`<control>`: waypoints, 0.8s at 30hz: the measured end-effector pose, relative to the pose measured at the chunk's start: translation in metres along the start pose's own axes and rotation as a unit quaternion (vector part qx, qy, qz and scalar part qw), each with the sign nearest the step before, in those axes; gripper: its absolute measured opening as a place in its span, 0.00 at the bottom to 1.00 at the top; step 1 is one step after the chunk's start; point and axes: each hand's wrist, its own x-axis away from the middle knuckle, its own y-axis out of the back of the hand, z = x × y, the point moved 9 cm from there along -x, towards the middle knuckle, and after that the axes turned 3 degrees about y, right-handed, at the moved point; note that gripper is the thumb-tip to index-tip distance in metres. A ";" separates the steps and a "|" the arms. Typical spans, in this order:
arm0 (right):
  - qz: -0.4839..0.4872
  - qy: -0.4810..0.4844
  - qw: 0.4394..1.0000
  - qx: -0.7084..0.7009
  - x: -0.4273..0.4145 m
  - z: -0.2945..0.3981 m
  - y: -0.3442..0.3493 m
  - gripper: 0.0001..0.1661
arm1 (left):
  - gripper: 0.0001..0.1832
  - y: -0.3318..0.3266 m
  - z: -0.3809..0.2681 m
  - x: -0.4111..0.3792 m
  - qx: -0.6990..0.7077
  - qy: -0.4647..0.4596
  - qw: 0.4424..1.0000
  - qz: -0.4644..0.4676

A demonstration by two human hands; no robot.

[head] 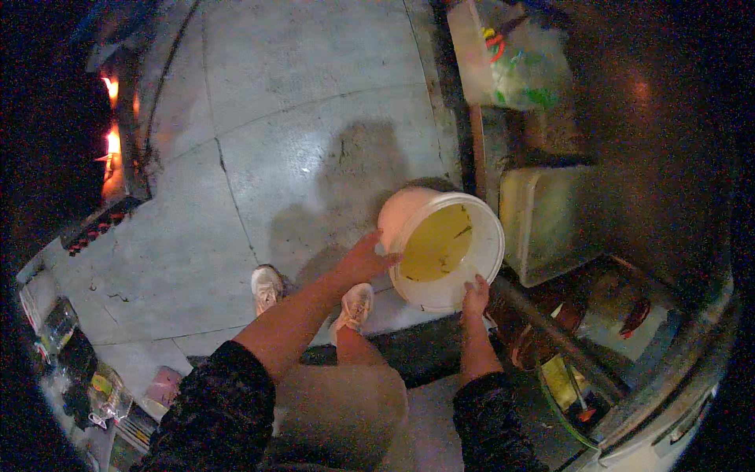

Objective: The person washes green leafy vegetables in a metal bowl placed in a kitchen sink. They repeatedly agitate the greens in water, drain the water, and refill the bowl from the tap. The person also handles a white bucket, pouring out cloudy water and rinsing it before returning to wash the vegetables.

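A round white plastic bucket [486, 236] is tilted with its mouth towards me, above the tiled floor. Yellowish liquid [433, 248] with dark bits in it lies inside. My left hand [374, 256] grips the bucket at its left side, the fingertips at the rim. My right hand [476, 293] holds the rim at the lower right, with a thumb or finger over the edge. The underside of the bucket is hidden.
Flames [112, 144] burn at the far left. At right stand a lidded translucent plastic container [528, 236] and a plastic bag [519, 76] on a worktop. My shoes [357, 304] are on the floor. Packages [106, 386] lie at lower left.
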 end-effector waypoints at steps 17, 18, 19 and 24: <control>0.111 -0.128 0.933 -0.319 0.057 0.115 -0.003 0.22 | 0.20 0.079 -0.020 0.087 0.106 0.033 0.983 -0.147; 0.137 -0.115 0.927 -0.329 0.076 0.128 -0.001 0.21 | 0.19 0.085 -0.018 0.123 0.128 0.037 0.978 -0.162; 0.163 -0.102 0.921 -0.340 0.093 0.153 0.000 0.20 | 0.19 0.097 -0.018 0.157 0.159 0.050 0.972 -0.168; 0.307 -0.071 0.915 -0.253 0.231 0.273 -0.011 0.25 | 0.18 0.141 0.009 0.388 0.280 0.106 0.908 -0.292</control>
